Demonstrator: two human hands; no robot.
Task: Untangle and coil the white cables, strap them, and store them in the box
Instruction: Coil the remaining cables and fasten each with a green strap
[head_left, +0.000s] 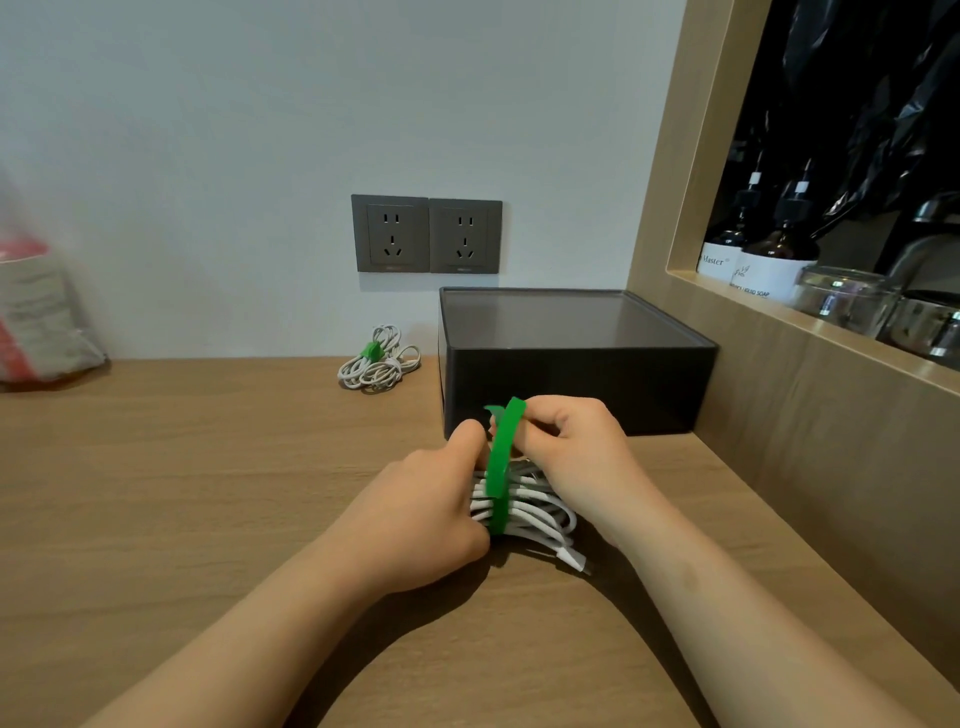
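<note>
A coiled bundle of white cable (535, 512) lies on the wooden desk (208, 493) between my hands, a plug end sticking out at its lower right. A green strap (501, 467) loops over the bundle's middle. My left hand (431, 499) grips the coil from the left side. My right hand (571, 447) pinches the strap's upper end above the coil. A second white cable coil (376, 364) with a green strap on it lies against the wall. The black box (571, 358) stands just behind my hands.
Two grey wall sockets (427, 234) sit above the strapped coil. A wooden partition (779, 415) closes the right side, its shelf holding bottles and glass jars (836, 296). A red and white bag (36, 312) stands at the far left.
</note>
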